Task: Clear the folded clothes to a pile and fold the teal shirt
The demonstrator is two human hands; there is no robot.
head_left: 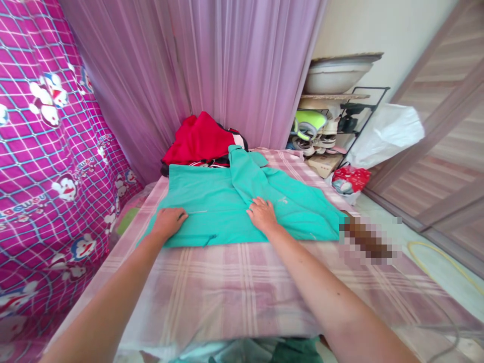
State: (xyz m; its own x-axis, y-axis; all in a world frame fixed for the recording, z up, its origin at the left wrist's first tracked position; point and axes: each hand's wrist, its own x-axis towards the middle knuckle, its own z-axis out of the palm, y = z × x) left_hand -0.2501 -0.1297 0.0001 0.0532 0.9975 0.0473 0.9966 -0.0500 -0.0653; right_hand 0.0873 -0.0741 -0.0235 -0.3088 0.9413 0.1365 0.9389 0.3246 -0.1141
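Flat on the teal shirt point(227, 206): left hand point(169, 222) apparently fingers together, right hand point(261, 214) fingers slightly spread

Bright, even daylight glows through the curtain point(196, 65), shadows soft (edges bend, one patch pixelated).

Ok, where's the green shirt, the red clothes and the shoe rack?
green shirt point(212, 212), head view, on its flat front panel
red clothes point(198, 138), head view, top of the pile
shoe rack point(372, 103), head view, on its black frame
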